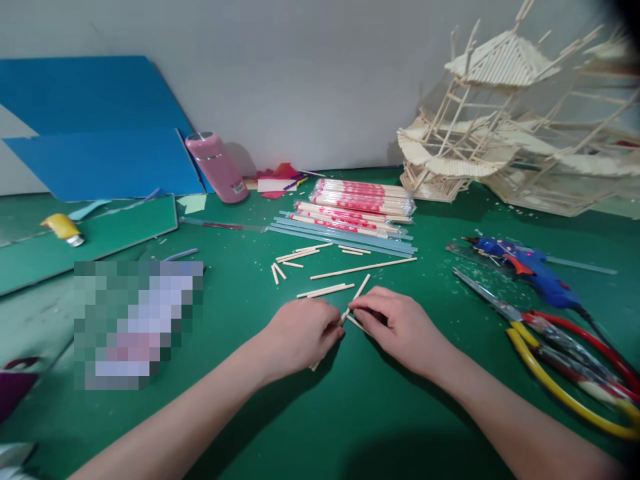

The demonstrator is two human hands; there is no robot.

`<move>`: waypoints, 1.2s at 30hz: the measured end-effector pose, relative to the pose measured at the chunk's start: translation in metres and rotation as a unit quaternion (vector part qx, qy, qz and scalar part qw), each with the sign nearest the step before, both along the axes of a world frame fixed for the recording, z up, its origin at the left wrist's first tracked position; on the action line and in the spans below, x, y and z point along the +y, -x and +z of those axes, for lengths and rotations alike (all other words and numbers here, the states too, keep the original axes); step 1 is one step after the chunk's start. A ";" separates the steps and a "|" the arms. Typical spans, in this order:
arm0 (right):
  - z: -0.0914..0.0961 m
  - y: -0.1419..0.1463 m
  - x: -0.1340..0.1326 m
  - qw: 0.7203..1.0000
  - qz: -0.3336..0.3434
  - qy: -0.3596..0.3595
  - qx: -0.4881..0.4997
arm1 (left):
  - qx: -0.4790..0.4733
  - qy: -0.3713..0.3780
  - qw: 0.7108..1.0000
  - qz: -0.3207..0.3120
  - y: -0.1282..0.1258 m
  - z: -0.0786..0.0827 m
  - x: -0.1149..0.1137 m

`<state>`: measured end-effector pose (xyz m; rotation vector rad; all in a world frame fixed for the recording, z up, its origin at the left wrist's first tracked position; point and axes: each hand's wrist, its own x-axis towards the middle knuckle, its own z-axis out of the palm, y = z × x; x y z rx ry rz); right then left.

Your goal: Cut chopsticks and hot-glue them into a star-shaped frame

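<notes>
On the green table (240,427), the left hand (306,333) pinches a thin wooden stick (363,288), and the right hand (400,327) pinches a second stick (359,325), which touches the first one. Loose sticks (363,269) lie beyond them, before wrapped bundles (363,195).

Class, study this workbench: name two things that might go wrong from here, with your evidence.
The left hand and right hand are close together at thin sticks, which might slip out of line.
The blue glue gun appears to have a lit indicator light, so its nozzle may be hot and could burn a straying finger.
</notes>
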<state>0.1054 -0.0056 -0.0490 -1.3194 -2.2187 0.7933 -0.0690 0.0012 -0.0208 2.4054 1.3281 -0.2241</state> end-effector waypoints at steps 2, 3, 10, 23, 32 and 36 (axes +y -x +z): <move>0.000 0.000 0.000 1.000 -0.002 -0.001 0.000 | 0.004 0.000 1.000 0.001 0.000 0.001 0.000; 0.000 0.000 -0.001 1.000 -0.002 -0.002 0.001 | 0.006 0.001 1.000 0.002 -0.001 0.002 0.000; 0.000 -0.001 0.000 1.000 0.000 0.001 0.006 | 0.012 0.003 1.000 0.007 -0.002 0.005 -0.001; 0.000 0.000 0.001 1.000 0.004 -0.003 0.003 | 0.013 0.001 1.000 0.011 -0.002 0.006 -0.002; 0.001 0.000 0.001 1.000 0.004 0.005 0.001 | 0.017 0.000 1.000 0.004 -0.001 0.004 -0.002; 0.002 -0.001 0.001 1.000 0.004 0.007 -0.001 | 0.014 0.002 1.000 0.003 -0.001 0.004 -0.001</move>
